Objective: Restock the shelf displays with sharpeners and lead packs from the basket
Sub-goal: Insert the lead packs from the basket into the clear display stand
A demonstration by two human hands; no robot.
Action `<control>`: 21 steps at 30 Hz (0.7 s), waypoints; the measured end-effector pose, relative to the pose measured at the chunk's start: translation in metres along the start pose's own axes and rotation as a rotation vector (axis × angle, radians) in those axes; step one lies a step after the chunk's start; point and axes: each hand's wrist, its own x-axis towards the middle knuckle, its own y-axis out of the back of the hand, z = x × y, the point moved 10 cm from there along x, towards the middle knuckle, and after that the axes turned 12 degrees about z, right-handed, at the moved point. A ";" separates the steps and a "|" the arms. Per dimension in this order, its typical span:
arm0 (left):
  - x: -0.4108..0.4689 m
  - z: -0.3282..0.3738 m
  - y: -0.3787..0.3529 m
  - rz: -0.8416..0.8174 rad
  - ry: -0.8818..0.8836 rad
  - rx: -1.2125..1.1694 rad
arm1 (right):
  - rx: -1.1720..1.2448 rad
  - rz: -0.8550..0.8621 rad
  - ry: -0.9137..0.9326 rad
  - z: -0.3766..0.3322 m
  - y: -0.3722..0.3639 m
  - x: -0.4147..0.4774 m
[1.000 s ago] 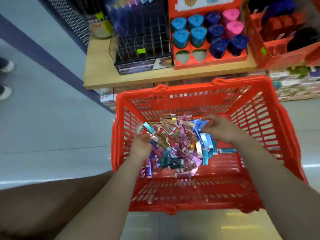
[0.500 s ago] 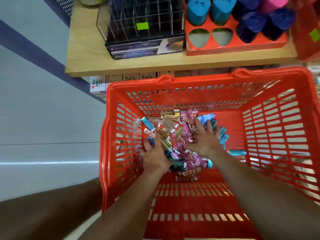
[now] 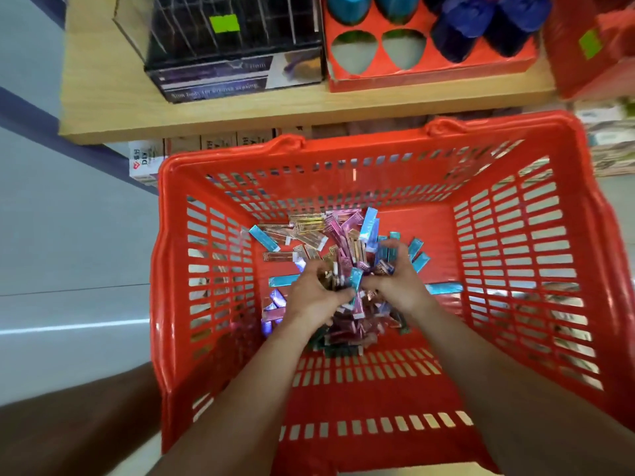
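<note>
Orange plastic fills most of the view: the basket (image 3: 343, 156) stands on the floor (image 3: 68, 235) just in front of the wooden shelf (image 3: 240, 111), and its near wall is cut off by the lower edge. The lead packs (image 3: 309, 231), small shiny ones in blue, pink, gold and purple, lie in a loose heap on the basket bottom, towards its far left part. Both hands are down in this heap. The left hand (image 3: 316, 297) has its fingers (image 3: 338, 298) curled round a bunch of packs, and the right hand (image 3: 395, 280), almost touching it, is clenched on more packs. One blue pack stands up between the two hands. The fingertips are buried among the packs, so I cannot tell how many each hand holds, and the packs below the hands are hidden. On the shelf, the black display box (image 3: 233, 63) with clear dividers carries a green label (image 3: 225, 23); its top is cut off and the print on its front is too blurred to read. Beside it on the right, the orange display tray (image 3: 429, 68) has two open holes at its front left. The dark blue sharpeners (image 3: 460, 25) sit in the holes to the right of these, and lighter blue ones are cut off at the top edge. What seems to be another red display (image 3: 591, 46) is only partly in view at the far right. Small cartons (image 3: 220, 142) show under the shelf.
</note>
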 end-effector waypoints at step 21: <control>-0.013 0.024 -0.002 -0.116 0.221 -0.545 | 0.139 0.082 -0.254 -0.009 0.026 -0.004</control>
